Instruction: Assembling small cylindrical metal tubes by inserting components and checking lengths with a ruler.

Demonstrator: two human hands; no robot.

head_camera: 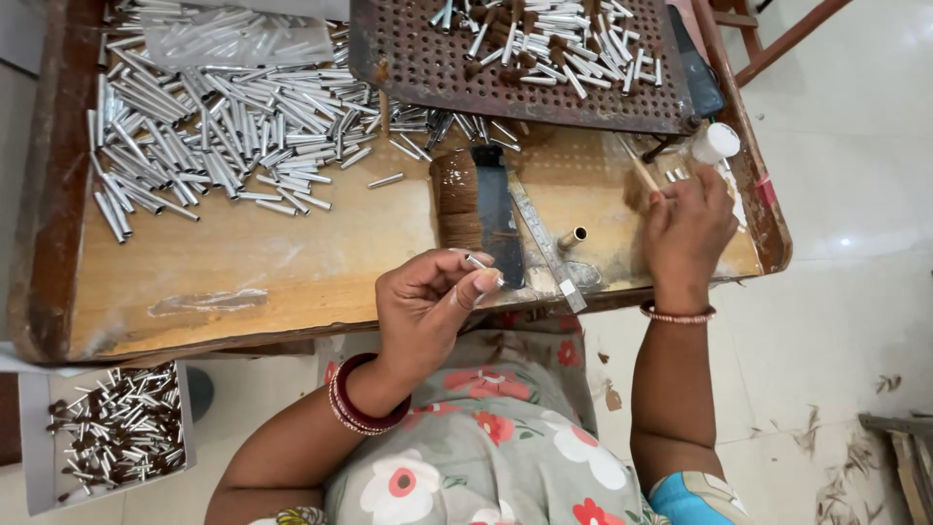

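Observation:
My left hand (428,301) pinches a small silver metal tube (476,262) between thumb and fingers, just above the near edge of the wooden work tray (243,282). My right hand (688,233) is at the tray's right end, holding a thin wooden stick (639,167) with its fingers curled, next to a small white bottle (716,142). A brown bristle brush head (457,199) and a flat dark blade (498,214) lie between my hands. A short brass tube (571,236) lies beside a metal ruler (544,238).
A large heap of silver tubes (214,117) covers the tray's far left. A perforated brown board (515,68) holds more tubes with brown tips. A white box (107,433) of finished tubes sits on the floor at left. A wooden frame (777,39) stands at the far right.

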